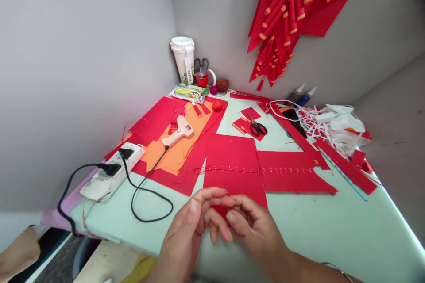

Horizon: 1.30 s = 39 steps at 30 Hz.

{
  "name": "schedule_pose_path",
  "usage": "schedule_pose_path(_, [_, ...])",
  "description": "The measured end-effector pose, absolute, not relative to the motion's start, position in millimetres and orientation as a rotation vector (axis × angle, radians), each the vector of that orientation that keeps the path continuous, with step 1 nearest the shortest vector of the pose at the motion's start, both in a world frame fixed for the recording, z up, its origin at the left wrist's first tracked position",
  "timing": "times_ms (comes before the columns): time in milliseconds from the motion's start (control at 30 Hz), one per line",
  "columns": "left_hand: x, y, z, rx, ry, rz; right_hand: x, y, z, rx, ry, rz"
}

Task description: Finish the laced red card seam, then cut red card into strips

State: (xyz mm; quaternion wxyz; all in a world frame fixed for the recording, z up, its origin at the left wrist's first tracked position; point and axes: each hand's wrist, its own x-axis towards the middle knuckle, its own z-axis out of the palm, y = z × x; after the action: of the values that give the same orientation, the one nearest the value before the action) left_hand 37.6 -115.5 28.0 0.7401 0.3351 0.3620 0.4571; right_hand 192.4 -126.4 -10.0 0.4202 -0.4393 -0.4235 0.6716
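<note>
My left hand (194,219) is at the front of the table with its fingers stretched loosely to the right and a little apart. Facing it, my right hand (259,227) has curled fingers, thumb and forefinger drawn close by the left fingertips. Whatever may lie in that pinch is hidden or too small to make out. Just beyond both hands lies a red card sheet (232,152), partly covered by them. Across it runs a red knotted cord (239,170), looped at its left end, continuing over a red strip with a notched end (292,181).
Left are a hot glue gun (179,131) on orange paper (159,154) and a power strip (113,172) with black cables. Scissors (257,127) lie beyond the card. White paper shreds (323,128) pile up right. A lidded cup (184,59) stands behind; red paper firecrackers (288,9) hang above.
</note>
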Motion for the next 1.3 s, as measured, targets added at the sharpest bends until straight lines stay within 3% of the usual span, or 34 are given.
schedule_pose_path(367, [37.4,-114.3,23.5,0.821,0.858,0.922,194.7,-121.5,-6.4,-1.222,-0.998,1.500])
schedule_pose_path(667, [12.6,-97.7,23.9,1.124,1.345,0.844,212.1,-111.9,3.8,-1.166,-1.374,0.896])
schedule_pose_path(1033, [7.8,-89.5,7.7,1.481,1.572,0.714,206.1,-112.2,-3.5,-0.984,-1.655,0.792])
schedule_pose_path(1300, [7.4,-83.2,-2.6,1.368,1.553,0.701,235.8,-91.1,12.3,-1.301,-1.755,0.656])
